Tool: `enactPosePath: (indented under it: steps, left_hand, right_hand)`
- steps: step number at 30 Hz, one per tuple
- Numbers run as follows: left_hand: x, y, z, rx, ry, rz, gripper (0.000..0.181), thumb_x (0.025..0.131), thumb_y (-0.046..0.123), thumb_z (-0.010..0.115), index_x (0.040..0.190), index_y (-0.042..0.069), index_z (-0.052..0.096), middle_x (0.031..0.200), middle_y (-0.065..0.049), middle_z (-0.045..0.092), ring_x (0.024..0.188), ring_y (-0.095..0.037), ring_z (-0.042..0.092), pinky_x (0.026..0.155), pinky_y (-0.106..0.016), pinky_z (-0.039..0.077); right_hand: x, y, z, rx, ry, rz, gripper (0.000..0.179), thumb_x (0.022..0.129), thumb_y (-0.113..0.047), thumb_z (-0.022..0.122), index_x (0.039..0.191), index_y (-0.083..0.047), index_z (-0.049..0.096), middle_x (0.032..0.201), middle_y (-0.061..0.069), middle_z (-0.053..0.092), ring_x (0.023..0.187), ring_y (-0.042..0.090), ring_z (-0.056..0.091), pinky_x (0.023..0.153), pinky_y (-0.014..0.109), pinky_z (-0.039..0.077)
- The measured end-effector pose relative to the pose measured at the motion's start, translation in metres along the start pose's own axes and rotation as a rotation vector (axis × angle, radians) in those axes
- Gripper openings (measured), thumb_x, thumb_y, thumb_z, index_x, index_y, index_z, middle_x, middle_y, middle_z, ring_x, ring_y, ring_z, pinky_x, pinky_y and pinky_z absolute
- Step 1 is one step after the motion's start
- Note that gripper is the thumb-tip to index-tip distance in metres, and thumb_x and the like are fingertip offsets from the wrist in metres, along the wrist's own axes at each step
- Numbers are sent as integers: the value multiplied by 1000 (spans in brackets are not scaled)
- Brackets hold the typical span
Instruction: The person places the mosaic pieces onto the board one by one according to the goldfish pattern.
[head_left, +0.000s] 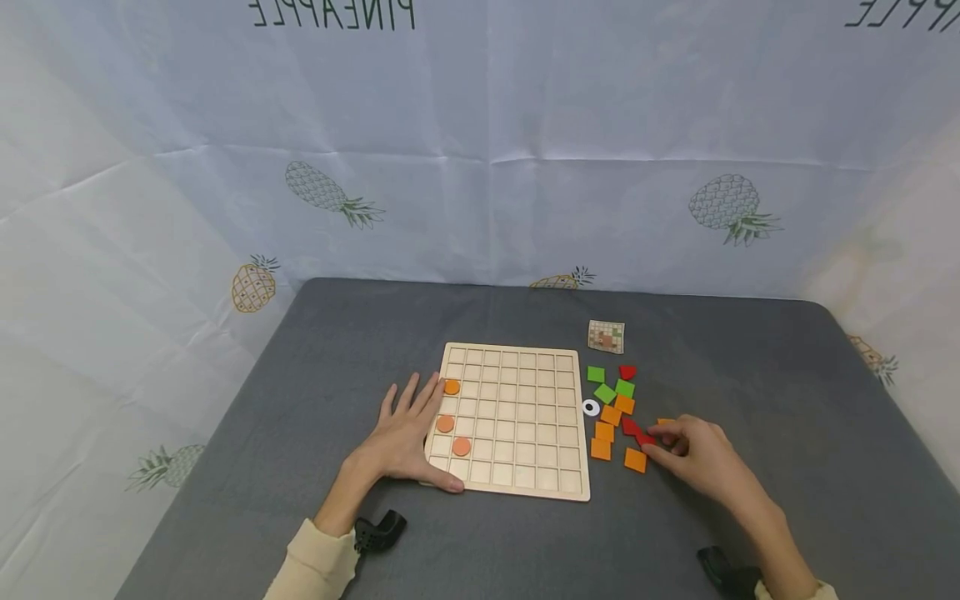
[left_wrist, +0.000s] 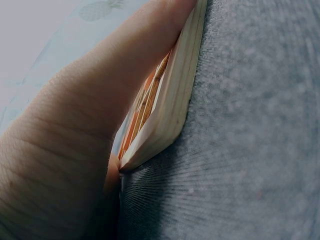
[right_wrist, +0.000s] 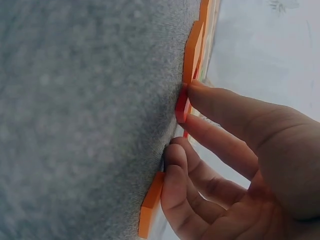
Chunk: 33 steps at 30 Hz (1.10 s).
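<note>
A wooden grid board [head_left: 517,492] lies on the grey table. My left hand [head_left: 397,442] is spread along its left side, with the thumb over the near left corner. Three orange discs, one of them [head_left: 461,447], sit in the board's left squares. To the right of the board, my right hand [head_left: 697,458] pinches a red tile [right_wrist: 182,104] between thumb and index finger, low over the cloth. Its other fingers are curled beside an orange tile [right_wrist: 151,205]. Another orange tile [head_left: 635,460] lies just left of the thumb.
Several green tiles [head_left: 596,374], orange tiles [head_left: 601,449] and red tiles [head_left: 627,372] lie loose right of the board. A white disc with a dark centre [head_left: 591,407] is close to the board's right edge. Behind them lies a small pattern card [head_left: 606,337]. A pineapple-print curtain [head_left: 487,217] hangs behind.
</note>
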<state>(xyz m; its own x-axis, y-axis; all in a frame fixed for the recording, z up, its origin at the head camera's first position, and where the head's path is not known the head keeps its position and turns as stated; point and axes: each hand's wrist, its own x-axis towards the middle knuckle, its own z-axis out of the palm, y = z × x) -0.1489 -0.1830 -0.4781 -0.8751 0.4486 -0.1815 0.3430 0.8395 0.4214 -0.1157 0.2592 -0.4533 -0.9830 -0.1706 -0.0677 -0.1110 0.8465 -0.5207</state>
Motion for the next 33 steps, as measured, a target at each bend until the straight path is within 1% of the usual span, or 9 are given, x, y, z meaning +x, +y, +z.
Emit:
enactPosePath:
  steps: [3, 10, 15, 20, 24, 27, 30, 33]
  left_hand:
    - [0, 0, 0, 1, 3, 4, 157, 63, 74, 92, 174, 2, 8, 185, -17, 3, 170, -51, -2, 131, -78, 0]
    - [1, -1, 0, 0, 0, 6, 156, 63, 73, 92, 175, 3, 8, 185, -17, 2, 170, -50, -3, 131, -77, -2]
    - [0, -1, 0, -3, -2, 6, 156, 63, 74, 92, 175, 3, 8, 185, -17, 1, 170, -50, -4, 131, -77, -2]
    - [0, -1, 1, -2, -2, 6, 156, 63, 74, 91, 174, 3, 8, 185, -17, 2, 170, -51, -3, 131, -77, -2]
    - [0, 0, 1, -5, 0, 4, 156, 63, 73, 92, 174, 3, 9, 185, -17, 2, 170, -50, -3, 131, -77, -2]
    - [1, -1, 2, -6, 0, 2, 156, 62, 74, 92, 175, 4, 8, 185, -16, 2, 171, -50, -3, 131, -77, -2]
    - [0, 0, 2, -11, 3, 3, 157, 62, 74, 92, 175, 3, 9, 185, -16, 3, 171, -50, -3, 131, -77, -2]
    - [0, 0, 1, -7, 3, 3, 157, 62, 74, 92, 175, 3, 9, 185, -17, 3, 171, -50, -3, 131, -77, -2]
  right_hand:
    - [0, 1, 0, -12, 2, 2, 30, 90, -15, 88, 111, 6, 82, 87, 4, 66, 71, 9, 53, 60, 23, 46]
    - [0, 2, -1, -14, -9, 11, 33, 86, -15, 91, 110, 6, 82, 91, 6, 70, 76, 12, 61, 62, 22, 52]
    - [-1, 1, -1, -20, -2, -7, 30, 86, -14, 91, 107, 6, 82, 89, 6, 70, 75, 11, 61, 62, 23, 52]
    - [1, -2, -1, -28, -3, -5, 28, 86, -13, 90, 104, 7, 82, 88, 5, 71, 75, 12, 62, 63, 22, 53]
    - [1, -4, -2, -13, 22, 15, 26, 85, -13, 90, 100, 7, 82, 85, 4, 73, 73, 12, 62, 62, 21, 53]
    - [0, -6, -3, 6, 56, 21, 25, 85, -13, 91, 98, 6, 83, 84, 4, 73, 71, 10, 61, 61, 20, 52]
    - [0, -11, -4, 19, 88, 1, 24, 85, -15, 92, 97, 4, 83, 83, 3, 73, 69, 6, 57, 60, 19, 51]
    - [0, -17, -4, 35, 103, -20, 24, 85, -16, 93, 97, 2, 84, 83, 2, 72, 68, 4, 54, 60, 20, 50]
